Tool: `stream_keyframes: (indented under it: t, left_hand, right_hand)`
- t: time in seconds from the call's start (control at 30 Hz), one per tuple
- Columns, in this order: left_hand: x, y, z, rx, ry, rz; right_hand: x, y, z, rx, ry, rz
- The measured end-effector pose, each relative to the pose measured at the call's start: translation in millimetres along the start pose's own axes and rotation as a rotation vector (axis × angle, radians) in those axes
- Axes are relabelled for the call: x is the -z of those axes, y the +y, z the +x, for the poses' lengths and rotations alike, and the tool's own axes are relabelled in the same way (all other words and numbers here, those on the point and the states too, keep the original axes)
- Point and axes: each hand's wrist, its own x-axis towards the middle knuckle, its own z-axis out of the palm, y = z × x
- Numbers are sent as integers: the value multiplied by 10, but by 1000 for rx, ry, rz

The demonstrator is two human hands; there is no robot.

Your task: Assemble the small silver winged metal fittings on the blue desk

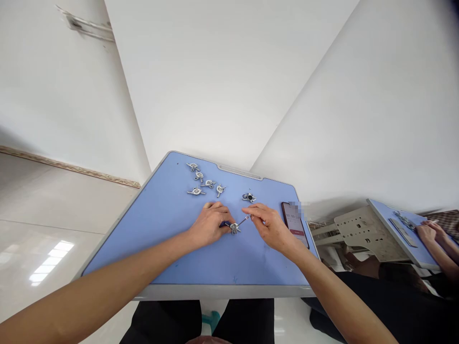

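Observation:
My left hand (211, 222) rests on the blue desk (172, 248) and pinches a small silver metal part (234, 228) at its fingertips. My right hand (269, 224) holds a thin metal tool (244, 221) whose tip points at that part. Both hands meet near the middle of the desk. Several similar silver parts (206, 183) lie in a loose group at the far side, and one more part with a dark centre (248, 197) lies just beyond my right hand.
A phone (294, 222) with a lit screen lies at the desk's right edge. To the right, another person's hands (427, 233) work at a second blue desk (398, 229). White walls stand behind, glossy floor lies to the left.

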Motion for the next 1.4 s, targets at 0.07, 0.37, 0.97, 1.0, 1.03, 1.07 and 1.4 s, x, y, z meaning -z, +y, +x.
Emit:
stream_keyframes:
  t: [0.07, 0.37, 0.97, 1.0, 1.03, 1.07, 1.4]
  left_hand:
    - [3, 1, 0, 2, -3, -4]
    - [-5, -9, 1, 13, -12, -12]
    - [-19, -52, -7, -25, 1, -1]
    - [-19, -52, -7, -25, 1, -3]
    - [-19, -52, -7, -24, 0, -4]
    - [-19, -52, -7, -21, 0, -5]
    - [0, -40, -7, -6, -17, 7]
  right_hand:
    - [-45, -14, 0, -66, 3, -109]
    - [4, -134, 108, -422, -195, -679]
    - [42, 83, -27, 24, 40, -105]
    - [53, 92, -31, 55, 25, -71]
    - [63, 97, -36, 64, 10, -42]
    - [68, 99, -39, 40, -4, -15]
    - [56, -64, -15, -198, -185, 102]
